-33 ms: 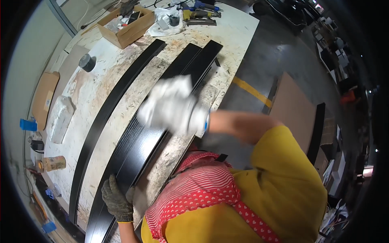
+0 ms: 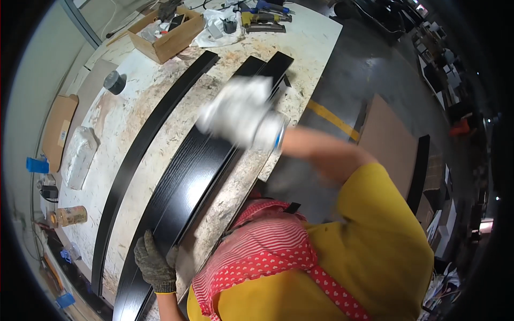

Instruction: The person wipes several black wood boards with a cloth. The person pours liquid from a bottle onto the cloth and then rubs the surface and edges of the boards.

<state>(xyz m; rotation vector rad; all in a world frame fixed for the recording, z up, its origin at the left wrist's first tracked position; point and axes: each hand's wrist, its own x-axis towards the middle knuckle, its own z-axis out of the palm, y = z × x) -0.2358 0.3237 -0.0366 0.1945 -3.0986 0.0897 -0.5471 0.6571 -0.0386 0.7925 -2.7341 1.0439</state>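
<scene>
A long black board (image 2: 182, 184) with a grooved, glossy face lies lengthwise over the worktable. My left hand (image 2: 154, 262), in a dark grey knit glove, rests on its near end, fingers stretched over the face and thumb by the right edge. Farther along, my right hand (image 2: 251, 125) wears a white glove and is blurred by motion. A bunched white cloth (image 2: 258, 88) appears to be gripped in it, pressed over the board's face; the fingers cannot be made out separately. A narrower black strip (image 2: 134, 155) lies to the left, apart from both hands.
On the stained white table (image 2: 155, 125) stand a cardboard box (image 2: 167, 43) of small items, a dark round container (image 2: 114, 83), a plastic-wrapped bundle (image 2: 80, 158) and a jar (image 2: 71, 215). Nail guns (image 2: 265, 21) lie at the far end. Brown panels (image 2: 388, 150) stand at right.
My right hand has slid away from me and a little to the right along the black board. The left hand and the boards have stayed nearly still.
</scene>
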